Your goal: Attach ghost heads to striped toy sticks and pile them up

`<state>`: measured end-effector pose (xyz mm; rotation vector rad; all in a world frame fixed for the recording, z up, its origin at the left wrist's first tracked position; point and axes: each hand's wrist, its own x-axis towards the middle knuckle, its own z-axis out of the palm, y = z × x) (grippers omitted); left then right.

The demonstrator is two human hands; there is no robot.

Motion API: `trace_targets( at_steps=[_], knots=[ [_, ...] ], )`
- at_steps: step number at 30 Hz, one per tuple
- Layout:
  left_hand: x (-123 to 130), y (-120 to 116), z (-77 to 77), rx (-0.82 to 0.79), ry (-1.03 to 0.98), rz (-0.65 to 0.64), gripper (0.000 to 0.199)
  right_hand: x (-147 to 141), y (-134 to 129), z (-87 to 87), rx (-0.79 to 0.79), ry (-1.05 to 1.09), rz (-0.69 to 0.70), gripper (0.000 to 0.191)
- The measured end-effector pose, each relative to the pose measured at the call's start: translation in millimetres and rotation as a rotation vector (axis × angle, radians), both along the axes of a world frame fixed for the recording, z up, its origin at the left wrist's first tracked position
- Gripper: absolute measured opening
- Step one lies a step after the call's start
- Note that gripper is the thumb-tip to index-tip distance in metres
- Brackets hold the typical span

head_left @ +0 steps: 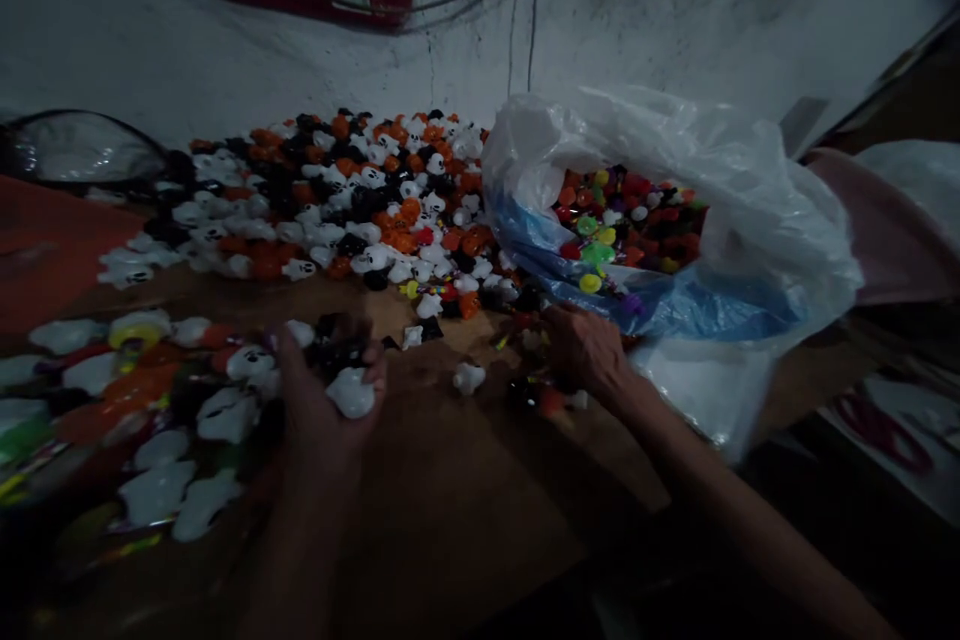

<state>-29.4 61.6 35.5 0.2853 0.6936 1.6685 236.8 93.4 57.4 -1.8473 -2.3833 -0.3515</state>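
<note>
My left hand (330, 410) is cupped around small plastic novelty pieces. A glossy white piece (351, 392) rests against its fingers, with dark pieces (336, 345) above it. My right hand (589, 350) reaches down to the table in front of the plastic bag, its fingers curled over small reddish pieces; its fingertips are blurred, so what they grip is unclear. Just below it lie a black and an orange piece (551, 402). Between both hands sits a lone white piece (469, 379) on the brown tabletop (450, 480).
A large heap of white ghost, orange pumpkin and black pieces (367, 190) lies against the wall. The clear plastic bag (780, 210) stands open at right, holding colourful pieces (600, 245). Another pile (157, 420) spreads at left near an orange sheet (52, 240).
</note>
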Motion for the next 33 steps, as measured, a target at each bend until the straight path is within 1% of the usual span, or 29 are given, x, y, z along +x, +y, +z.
trace_targets(
  at_steps=[2,3,5,7,9,10,11,13,14,16,18,19,20,22,24,26,28,29,31,33],
  knots=[
    [9.9,2.2,-5.5,0.005,-0.014,-0.089,0.017,4.8,9.3,-6.5,-0.056,-0.045,0.108,0.024],
    [14.3,2.8,-8.1,-0.009,-0.015,-0.144,0.012,5.3,12.5,-11.6,-0.087,-0.045,0.168,0.022],
    [21.5,2.4,-12.2,-0.032,0.017,-0.268,0.018,4.9,17.1,-24.4,-0.105,-0.035,0.273,0.027],
    [26.9,0.5,-15.0,-0.025,0.045,-0.352,0.020,4.0,22.1,-35.5,-0.062,-0.038,0.387,0.037],
    [31.1,-1.2,-16.5,-0.002,0.062,-0.393,0.018,0.2,28.3,-38.6,-0.017,-0.043,0.499,0.040],
    [32.6,-1.7,-17.0,0.005,0.061,-0.408,0.019,-3.7,30.6,-36.0,-0.014,-0.036,0.521,0.037],
    [33.8,-1.8,-17.5,0.004,0.055,-0.425,0.021,-9.1,31.3,-30.8,-0.021,-0.007,0.504,0.032],
    [35.2,-1.1,-18.8,-0.007,0.032,-0.459,0.023,-23.5,24.9,-16.0,-0.027,0.161,0.383,0.028],
    [35.3,-0.5,-19.7,-0.013,0.020,-0.469,0.022,-31.7,17.6,-8.5,-0.026,0.305,0.313,0.029],
    [35.2,0.6,-21.7,-0.011,-0.008,-0.463,0.023,-47.2,-2.8,2.0,-0.046,0.677,0.243,0.030],
    [34.8,0.9,-22.6,0.000,-0.042,-0.417,0.026,-59.2,-24.2,3.4,-0.119,1.025,0.226,0.027],
    [34.6,0.7,-22.4,0.006,-0.049,-0.386,0.027,-63.3,-33.0,1.1,-0.171,1.158,0.215,0.026],
    [34.6,0.4,-21.8,0.007,-0.048,-0.357,0.024,-66.3,-39.9,-2.5,-0.220,1.261,0.200,0.025],
    [34.8,-0.6,-19.8,-0.010,-0.027,-0.312,0.014,-69.8,-48.0,-10.8,-0.289,1.398,0.167,0.023],
    [35.1,-1.1,-18.1,-0.049,-0.019,-0.292,0.012,-72.0,-50.7,-17.0,-0.324,1.492,0.170,0.023],
    [35.4,-0.8,-17.9,-0.114,-0.038,-0.318,0.010,-74.7,-51.1,-19.6,-0.338,1.513,0.211,0.024],
    [35.6,0.1,-18.7,-0.185,-0.043,-0.358,0.021,-78.1,-51.5,-20.1,-0.302,1.429,0.240,0.022],
    [35.7,0.5,-19.3,-0.203,-0.036,-0.372,0.027,-79.8,-51.8,-20.4,-0.254,1.364,0.247,0.022],
    [36.2,1.0,-20.2,-0.191,-0.023,-0.369,0.030,-82.7,-52.2,-22.4,-0.129,1.244,0.260,0.019],
    [37.1,0.8,-20.6,-0.145,-0.033,-0.344,0.029,-84.9,-51.6,-27.5,-0.055,1.165,0.282,0.017]
  ],
)
